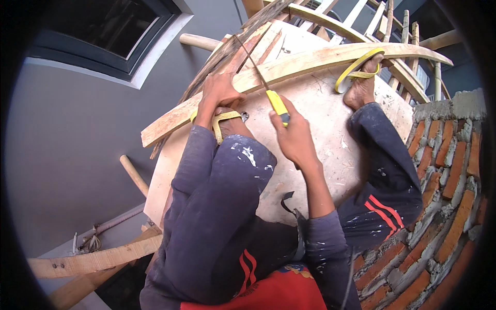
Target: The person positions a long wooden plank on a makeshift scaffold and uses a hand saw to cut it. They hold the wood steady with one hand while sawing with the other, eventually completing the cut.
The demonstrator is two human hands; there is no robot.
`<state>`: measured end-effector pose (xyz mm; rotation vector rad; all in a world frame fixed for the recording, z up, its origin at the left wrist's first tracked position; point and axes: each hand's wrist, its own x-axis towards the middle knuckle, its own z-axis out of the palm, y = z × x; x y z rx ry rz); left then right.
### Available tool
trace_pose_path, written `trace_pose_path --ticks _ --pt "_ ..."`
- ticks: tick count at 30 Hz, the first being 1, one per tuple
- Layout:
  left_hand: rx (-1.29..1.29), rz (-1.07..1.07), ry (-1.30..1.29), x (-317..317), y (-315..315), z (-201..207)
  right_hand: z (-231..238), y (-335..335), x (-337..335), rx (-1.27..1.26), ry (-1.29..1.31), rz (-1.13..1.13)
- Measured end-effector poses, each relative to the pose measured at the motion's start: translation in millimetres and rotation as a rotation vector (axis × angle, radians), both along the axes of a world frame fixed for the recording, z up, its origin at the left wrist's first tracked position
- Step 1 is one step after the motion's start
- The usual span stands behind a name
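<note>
A long pale wooden plank (305, 64) lies slantwise across the board in front of me, its near-left end jutting past the board's edge. My left hand (221, 94) grips it toward that end, its thumb pointing right. In my right hand (295, 135) is a handsaw (279, 107) with a yellow and dark handle. Its thin blade runs up and left across the plank, just right of my left hand. My feet, in yellow-strapped sandals (356, 70), are at the plank, one beside my left hand and the other farther right.
I sit on a pale, stained board (320, 129) high above the ground. To the right rises a brick wall (444, 196) with rough mortar. A grey wall with a dark-framed window (129, 72) is at left. Wooden poles and slats (382, 20) stand beyond; a curved timber (103, 261) lies lower left.
</note>
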<state>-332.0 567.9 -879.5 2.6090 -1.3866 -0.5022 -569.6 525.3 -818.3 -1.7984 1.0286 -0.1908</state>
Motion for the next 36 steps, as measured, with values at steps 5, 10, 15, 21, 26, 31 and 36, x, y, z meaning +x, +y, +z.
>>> trace_pose_path --ticks 5,10,15,21,26,31,36 --pt "-0.038 0.023 -0.027 1.1 6.3 3.2 1.2 -20.3 5.3 0.056 -0.050 0.074" --pt "-0.037 -0.078 -0.097 -9.2 -3.3 -4.0 -19.3 -10.2 -6.5 -0.007 -0.161 0.081" --pt "-0.070 -0.098 -0.322 -3.5 7.0 -20.0 -38.0 13.1 -47.4 -0.059 -0.312 0.070" --pt "-0.115 -0.126 -0.500 -24.5 14.1 -21.3 27.7 54.1 -126.7 0.034 -0.100 0.056" --pt "-0.006 -0.085 -0.413 -20.6 12.0 -17.5 -17.7 35.2 -85.4 -0.104 -0.254 0.034" --pt "-0.013 -0.078 -0.346 -20.2 0.2 -13.4 -25.3 -0.7 -32.2 -0.032 -0.134 0.025" --pt "-0.038 -0.062 -0.249 -17.3 4.5 -26.6 -27.0 36.8 -94.1 0.007 -0.195 0.001"
